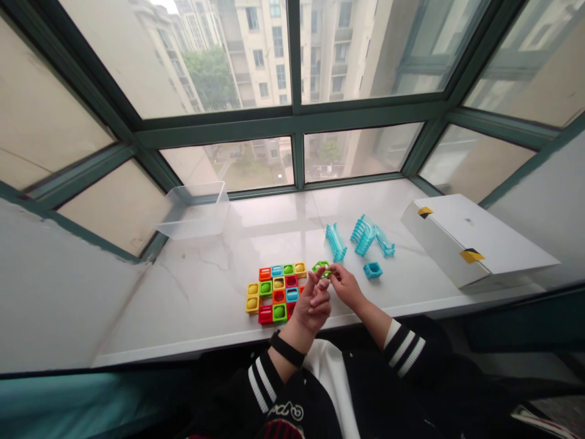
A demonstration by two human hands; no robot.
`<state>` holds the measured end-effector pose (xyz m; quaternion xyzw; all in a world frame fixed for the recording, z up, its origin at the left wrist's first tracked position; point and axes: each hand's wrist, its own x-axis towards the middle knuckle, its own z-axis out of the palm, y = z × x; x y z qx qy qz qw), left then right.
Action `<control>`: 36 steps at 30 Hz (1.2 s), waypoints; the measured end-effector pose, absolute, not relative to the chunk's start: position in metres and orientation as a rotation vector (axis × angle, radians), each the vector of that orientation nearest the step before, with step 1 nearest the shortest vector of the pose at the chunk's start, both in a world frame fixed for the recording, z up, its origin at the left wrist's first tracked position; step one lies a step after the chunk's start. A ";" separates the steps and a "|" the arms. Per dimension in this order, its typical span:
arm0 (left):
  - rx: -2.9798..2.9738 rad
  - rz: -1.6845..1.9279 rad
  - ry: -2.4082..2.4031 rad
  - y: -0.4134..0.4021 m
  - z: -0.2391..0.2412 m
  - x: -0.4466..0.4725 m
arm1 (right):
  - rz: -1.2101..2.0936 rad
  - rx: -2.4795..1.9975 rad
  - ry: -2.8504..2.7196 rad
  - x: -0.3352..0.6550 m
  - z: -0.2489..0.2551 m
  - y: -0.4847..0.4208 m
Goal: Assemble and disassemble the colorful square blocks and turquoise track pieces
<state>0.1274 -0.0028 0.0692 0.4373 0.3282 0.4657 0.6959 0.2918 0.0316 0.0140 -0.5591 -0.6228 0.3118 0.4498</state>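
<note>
Between my two hands, just above the sill, is a small bright green toy piece (321,266) with openings in it. My right hand (346,286) pinches its right side between thumb and fingertips. My left hand (314,305) is closed, its other fingers curled in and its thumb and forefinger against the near side of the piece. Below and left of it lie coloured building blocks (278,297) in red, yellow, green, orange and blue, set in a grid with a gap. My left hand hides the grid's right part.
Translucent blue track pieces (364,235) and a blue cube block (373,270) lie right of my hands. A clear plastic bin (194,228) stands at the back left. At the right sits a white box (479,238) with yellow-black tabs. Windows border the white sill (183,305).
</note>
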 end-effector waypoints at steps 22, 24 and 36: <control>2.006 1.008 1.338 0.040 0.056 0.098 | 0.542 -1.097 -1.808 0.292 0.036 0.022; 1.756 1.063 1.312 0.042 0.055 0.098 | 0.618 -1.122 -1.708 0.291 0.034 0.022; 1.403 0.906 1.003 0.036 0.046 0.099 | 0.930 -1.143 -1.632 0.296 0.027 0.027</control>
